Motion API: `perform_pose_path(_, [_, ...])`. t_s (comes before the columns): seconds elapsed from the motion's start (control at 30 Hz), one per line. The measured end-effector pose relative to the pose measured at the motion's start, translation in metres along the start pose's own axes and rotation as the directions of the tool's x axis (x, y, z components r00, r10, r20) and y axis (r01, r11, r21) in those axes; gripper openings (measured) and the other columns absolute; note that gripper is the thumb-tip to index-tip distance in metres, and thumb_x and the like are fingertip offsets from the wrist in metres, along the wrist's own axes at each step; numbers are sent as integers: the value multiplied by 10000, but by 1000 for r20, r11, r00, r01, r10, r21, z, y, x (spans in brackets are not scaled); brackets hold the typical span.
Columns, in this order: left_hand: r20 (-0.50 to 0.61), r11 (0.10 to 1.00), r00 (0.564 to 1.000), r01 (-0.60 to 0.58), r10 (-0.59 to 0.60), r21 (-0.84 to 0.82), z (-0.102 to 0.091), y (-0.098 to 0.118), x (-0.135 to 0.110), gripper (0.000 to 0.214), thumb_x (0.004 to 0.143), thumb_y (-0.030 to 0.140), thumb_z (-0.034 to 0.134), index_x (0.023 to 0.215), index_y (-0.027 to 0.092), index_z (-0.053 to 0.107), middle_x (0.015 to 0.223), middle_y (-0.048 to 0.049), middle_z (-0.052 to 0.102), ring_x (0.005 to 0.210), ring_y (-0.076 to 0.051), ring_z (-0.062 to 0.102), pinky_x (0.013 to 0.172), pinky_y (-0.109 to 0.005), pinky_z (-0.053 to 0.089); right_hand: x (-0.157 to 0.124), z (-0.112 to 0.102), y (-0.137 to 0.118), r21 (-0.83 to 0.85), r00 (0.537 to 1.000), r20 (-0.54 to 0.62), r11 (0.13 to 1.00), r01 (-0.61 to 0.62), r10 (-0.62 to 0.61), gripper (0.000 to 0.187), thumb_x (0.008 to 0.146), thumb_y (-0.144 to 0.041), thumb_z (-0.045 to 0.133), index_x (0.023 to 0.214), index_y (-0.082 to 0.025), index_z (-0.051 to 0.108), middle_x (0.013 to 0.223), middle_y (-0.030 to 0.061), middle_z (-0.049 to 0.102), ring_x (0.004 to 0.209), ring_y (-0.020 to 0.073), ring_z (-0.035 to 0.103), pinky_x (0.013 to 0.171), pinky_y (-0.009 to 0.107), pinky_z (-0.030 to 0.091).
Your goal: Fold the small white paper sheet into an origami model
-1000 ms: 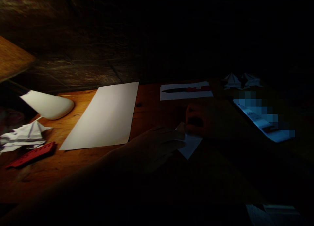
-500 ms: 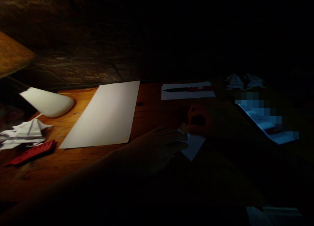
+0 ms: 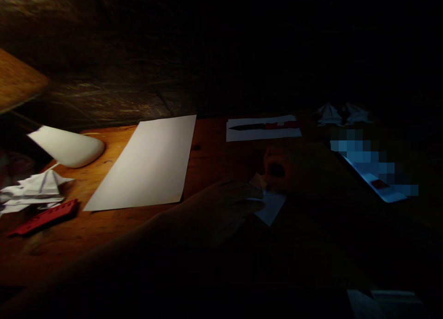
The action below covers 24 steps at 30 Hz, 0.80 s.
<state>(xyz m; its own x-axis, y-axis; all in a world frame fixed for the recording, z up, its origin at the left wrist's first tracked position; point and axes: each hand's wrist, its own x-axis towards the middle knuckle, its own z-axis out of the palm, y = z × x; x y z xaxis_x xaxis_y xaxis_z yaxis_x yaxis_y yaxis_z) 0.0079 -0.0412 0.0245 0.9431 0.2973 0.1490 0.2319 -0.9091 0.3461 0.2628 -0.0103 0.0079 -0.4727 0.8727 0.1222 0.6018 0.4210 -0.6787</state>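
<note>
Wooden table (image 3: 207,153), mostly in shadow from the centre rightward. A large white sheet (image 3: 148,166) lies left of centre, lit by the lamp (image 3: 78,148) at the left edge of the frame; that light barely reaches the work, so a crease could be set off line simply because its edges are hard to see. The left hand (image 3: 221,213), centre, lies palm down with fingers extended onto the small paper; should their pressure ease, the piece could swivel. The right hand (image 3: 289,171), right of centre, has its fingers curled into a loop at the same piece; whether they pinch it cannot be told. The folded paper (image 3: 272,210) itself sits just right of centre, a point toward the lower edge; opposing pulls from the two hands could wrinkle or tear it. A knife (image 3: 265,126), upper centre, lies beyond the right hand; a careless reach could brush its blade.
</note>
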Motion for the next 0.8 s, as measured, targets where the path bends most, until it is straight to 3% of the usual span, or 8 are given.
perform_pose_path(0.33, [20, 999, 999, 28, -28, 16, 0, 3, 1, 431, 957, 137, 506, 1384, 183, 550, 1459, -96, 571, 1289, -263, 567, 1078, -428, 487, -3, 6, -13, 1, 991, -79, 995, -104, 103, 194, 759, -253, 685, 643, -197, 540, 852, 46, 601, 735, 172, 557, 626, 332, 398])
perform_pose_path(0.8, [16, 1000, 1000, 10, -11, 22, -2, 3, 1, 424, 960, 125, 496, 1378, 164, 552, 1449, -98, 579, 1275, -266, 575, 1048, -429, 500, -2, 4, -9, 4, 995, -47, 996, -90, 90, 202, 782, -256, 686, 647, -202, 546, 851, 40, 614, 719, 167, 562, 613, 326, 405])
